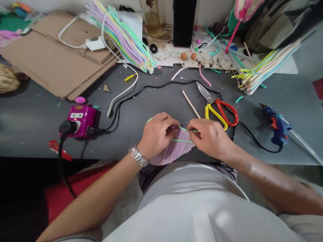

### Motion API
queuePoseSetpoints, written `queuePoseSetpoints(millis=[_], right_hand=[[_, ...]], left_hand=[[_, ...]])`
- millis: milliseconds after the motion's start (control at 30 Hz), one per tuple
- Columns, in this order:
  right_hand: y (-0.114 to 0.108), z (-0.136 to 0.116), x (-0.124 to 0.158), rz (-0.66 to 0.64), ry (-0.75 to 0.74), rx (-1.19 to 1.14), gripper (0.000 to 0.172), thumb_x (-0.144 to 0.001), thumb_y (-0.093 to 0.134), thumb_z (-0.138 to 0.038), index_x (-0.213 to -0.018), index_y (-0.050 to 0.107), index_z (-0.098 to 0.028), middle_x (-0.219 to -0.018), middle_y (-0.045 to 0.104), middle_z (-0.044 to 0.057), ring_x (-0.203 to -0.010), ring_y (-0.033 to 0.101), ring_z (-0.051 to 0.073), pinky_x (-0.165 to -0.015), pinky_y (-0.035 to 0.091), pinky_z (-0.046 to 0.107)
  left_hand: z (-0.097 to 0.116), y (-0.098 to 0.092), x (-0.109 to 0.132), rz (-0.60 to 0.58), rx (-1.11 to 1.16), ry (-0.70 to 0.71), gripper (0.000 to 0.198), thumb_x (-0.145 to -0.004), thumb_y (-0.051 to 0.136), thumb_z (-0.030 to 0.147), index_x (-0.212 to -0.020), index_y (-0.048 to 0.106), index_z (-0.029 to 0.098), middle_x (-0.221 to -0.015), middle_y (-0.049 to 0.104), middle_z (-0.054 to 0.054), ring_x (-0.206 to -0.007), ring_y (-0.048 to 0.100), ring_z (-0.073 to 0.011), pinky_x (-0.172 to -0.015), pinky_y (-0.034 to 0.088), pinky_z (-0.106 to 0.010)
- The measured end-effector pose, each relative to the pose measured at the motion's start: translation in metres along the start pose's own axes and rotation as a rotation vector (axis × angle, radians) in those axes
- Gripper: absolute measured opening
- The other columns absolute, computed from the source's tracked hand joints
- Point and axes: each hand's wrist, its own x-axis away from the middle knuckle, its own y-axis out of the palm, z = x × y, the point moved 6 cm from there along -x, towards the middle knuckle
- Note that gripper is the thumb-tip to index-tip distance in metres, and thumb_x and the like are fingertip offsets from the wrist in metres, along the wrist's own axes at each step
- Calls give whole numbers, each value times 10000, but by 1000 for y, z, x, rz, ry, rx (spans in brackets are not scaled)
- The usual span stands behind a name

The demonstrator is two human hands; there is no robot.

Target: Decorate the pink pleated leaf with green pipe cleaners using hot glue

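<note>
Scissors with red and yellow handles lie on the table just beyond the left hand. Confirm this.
Wrong hand. The head view shows the scissors with red and yellow handles on the table just beyond the right hand, not the left hand.

On the grey worktop [37, 121], the lilac pleated chenille piece [174, 152] lay at the near edge between the left hand [157, 134] and the right hand [210, 137]. The red-and-yellow-handled steel scissors [219, 108] lay just behind the right hand, the blue plastic glue gun [276, 126] farther right, the magenta plastic power box [80, 120] well to the left.
</note>
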Motion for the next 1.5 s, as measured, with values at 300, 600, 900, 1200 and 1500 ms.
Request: queuePoseSetpoints(millis=[300, 600, 900, 1200, 1500], right_hand=[[11, -1, 16, -16, -60, 222, 260, -953, 455, -132, -822, 676, -169, -778, 612, 62, -752, 538, 179, -667, 313, 306], [10, -10, 27, 44, -115, 218, 241, -955, 439, -85, -844, 637, -166, -783, 602, 63, -759, 533, 192, -691, 347, 316], [8, -4, 29, 120, -103, 151, 242, -956, 425, -82, -859, 626, -177, -812, 625, 68, -794, 557, 199, -722, 384, 316], [-14, -9, 20, 193, -50, 111, 212, -965, 478, -149, -829, 633, -200, -852, 680, 76, -826, 606, 200, -744, 422, 316], [-23, 18, 32, 114, 89, -321, 156, -892, 653, -247, -1044, 643, -211, -885, 701, 19, -788, 646, 163, -736, 490, 286]], left_hand=[[3, 3, 1, 0, -97, 90, 214, -957, 555, 206, -1044, 750, 217, -963, 675, -59, -875, 614, -212, -774, 478, -350], [5, 4, -2, -122, -112, 99, 201, -979, 523, 219, -1068, 704, 222, -1018, 644, -63, -915, 602, -213, -819, 485, -360], [-1, 2, -10, -200, 2, 38, 175, -923, 567, 185, -1019, 710, 214, -993, 651, -53, -890, 621, -196, -806, 489, -339], [-5, 2, -10, -133, 79, -46, 187, -868, 622, 204, -1021, 729, 220, -896, 648, -23, -796, 615, -169, -723, 463, -311], [0, 1, -9, -47, -26, 37, 167, -925, 579, 232, -947, 743, 212, -1001, 663, -69, -919, 613, -211, -790, 466, -347]])
